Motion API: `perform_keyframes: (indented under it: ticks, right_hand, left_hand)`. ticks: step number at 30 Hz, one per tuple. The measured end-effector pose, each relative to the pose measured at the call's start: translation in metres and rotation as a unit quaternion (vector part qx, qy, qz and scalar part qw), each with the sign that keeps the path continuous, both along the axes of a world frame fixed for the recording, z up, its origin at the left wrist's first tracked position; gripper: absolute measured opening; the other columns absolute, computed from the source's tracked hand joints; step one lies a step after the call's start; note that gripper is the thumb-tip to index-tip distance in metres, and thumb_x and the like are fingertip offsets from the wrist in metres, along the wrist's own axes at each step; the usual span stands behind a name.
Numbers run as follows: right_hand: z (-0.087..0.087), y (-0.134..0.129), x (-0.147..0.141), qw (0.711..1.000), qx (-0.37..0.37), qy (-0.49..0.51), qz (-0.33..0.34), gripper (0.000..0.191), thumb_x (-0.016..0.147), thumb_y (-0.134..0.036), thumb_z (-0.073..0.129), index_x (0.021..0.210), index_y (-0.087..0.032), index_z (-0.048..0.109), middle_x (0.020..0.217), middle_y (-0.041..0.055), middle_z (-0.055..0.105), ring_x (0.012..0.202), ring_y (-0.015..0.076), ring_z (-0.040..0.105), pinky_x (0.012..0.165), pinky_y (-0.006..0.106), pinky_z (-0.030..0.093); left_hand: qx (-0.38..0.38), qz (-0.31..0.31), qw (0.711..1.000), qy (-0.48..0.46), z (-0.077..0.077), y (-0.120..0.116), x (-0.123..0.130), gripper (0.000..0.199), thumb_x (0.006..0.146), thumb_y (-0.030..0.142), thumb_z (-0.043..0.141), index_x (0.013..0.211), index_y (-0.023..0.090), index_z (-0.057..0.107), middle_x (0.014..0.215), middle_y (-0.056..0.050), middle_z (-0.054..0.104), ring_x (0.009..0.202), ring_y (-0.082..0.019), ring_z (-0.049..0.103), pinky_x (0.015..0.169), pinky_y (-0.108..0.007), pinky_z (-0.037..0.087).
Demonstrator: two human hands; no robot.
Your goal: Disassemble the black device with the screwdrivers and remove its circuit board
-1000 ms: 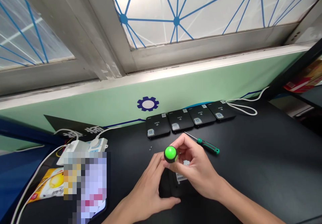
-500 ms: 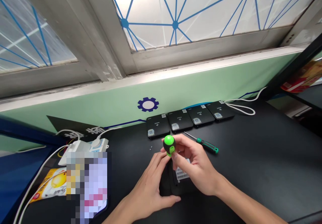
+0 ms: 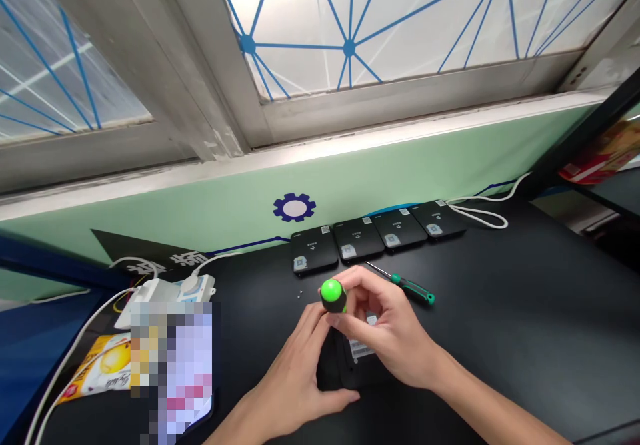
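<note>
My right hand (image 3: 387, 328) is closed round a short, stubby screwdriver with a bright green and black handle (image 3: 332, 296). The screwdriver is above a black device (image 3: 373, 368) with a white label, its tip hidden. My left hand (image 3: 295, 365) rests along the left side of the device, thumb spread at the near edge and fingertips close to the screwdriver; it seems to steady the device. Two or so tiny screws (image 3: 300, 294) lie on the table beyond my left fingers.
A green-and-black long screwdriver (image 3: 413, 289) lies behind my right hand. Several flat black boxes (image 3: 313, 250) stand in a row along the wall. On the left are a white power strip (image 3: 200, 290), a yellow snack packet (image 3: 100, 368) and a lit phone (image 3: 187, 378); a white cable (image 3: 493, 222) lies at the back right.
The green top of the stubby screwdriver has tipped slightly toward me and to the left, with my right fingers shifting around it. My left hand has stayed in place.
</note>
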State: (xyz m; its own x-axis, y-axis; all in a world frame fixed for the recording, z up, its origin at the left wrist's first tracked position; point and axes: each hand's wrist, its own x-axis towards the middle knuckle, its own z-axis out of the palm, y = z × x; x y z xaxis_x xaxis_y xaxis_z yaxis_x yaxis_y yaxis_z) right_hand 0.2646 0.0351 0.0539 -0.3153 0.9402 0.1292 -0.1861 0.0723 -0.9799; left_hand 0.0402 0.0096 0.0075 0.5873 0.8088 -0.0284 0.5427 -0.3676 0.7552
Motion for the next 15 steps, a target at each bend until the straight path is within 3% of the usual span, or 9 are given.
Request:
perform_keyframes:
  ticks: [3, 8, 11, 15]
  right_hand:
    - [0.0018, 0.0006, 0.0009, 0.999, 0.037, -0.019, 0.011, 0.017, 0.107, -0.033, 0.079, 0.123, -0.028, 0.081, 0.109, 0.0032, 0.070, 0.076, 0.0147, 0.061, 0.065, 0.031, 0.049]
    - [0.0019, -0.0003, 0.0009, 0.999, 0.005, 0.030, 0.045, 0.030, 0.112, -0.036, 0.071, 0.140, -0.027, 0.073, 0.110, 0.0060, 0.074, 0.084, 0.0198, 0.069, 0.070, 0.033, 0.060]
    - [0.0010, -0.0008, -0.0002, 0.999, 0.009, 0.031, 0.036, 0.031, 0.106, -0.038, 0.080, 0.133, -0.026, 0.072, 0.108, 0.0051, 0.074, 0.082, 0.0183, 0.068, 0.070, 0.032, 0.058]
    - [-0.0031, -0.0007, -0.0041, 0.999, -0.026, 0.029, 0.004, 0.038, 0.090, -0.039, 0.099, 0.109, -0.025, 0.069, 0.097, 0.0008, 0.074, 0.076, 0.0160, 0.063, 0.065, 0.029, 0.050]
  left_hand:
    - [-0.003, 0.006, 1.000, 0.004, 0.0038, 0.0006, 0.0016, 0.106, 0.079, 0.029, 0.103, 0.170, 0.034, 0.047, 0.165, -0.014, 0.056, 0.153, -0.043, 0.054, 0.129, -0.063, 0.051]
    - [0.002, 0.008, 1.000, 0.010, 0.0015, -0.0012, 0.0005, 0.111, 0.083, 0.031, 0.101, 0.176, 0.035, 0.040, 0.172, -0.014, 0.051, 0.162, -0.045, 0.046, 0.134, -0.067, 0.044]
    - [0.004, 0.011, 1.000, 0.013, -0.0035, -0.0025, -0.0017, 0.114, 0.083, 0.035, 0.101, 0.177, 0.035, 0.037, 0.175, -0.015, 0.047, 0.163, -0.047, 0.044, 0.134, -0.069, 0.043]
    - [0.001, 0.006, 1.000, -0.007, -0.0035, -0.0020, -0.0017, 0.108, 0.081, 0.031, 0.102, 0.172, 0.037, 0.044, 0.166, -0.012, 0.057, 0.153, -0.043, 0.055, 0.128, -0.063, 0.052]
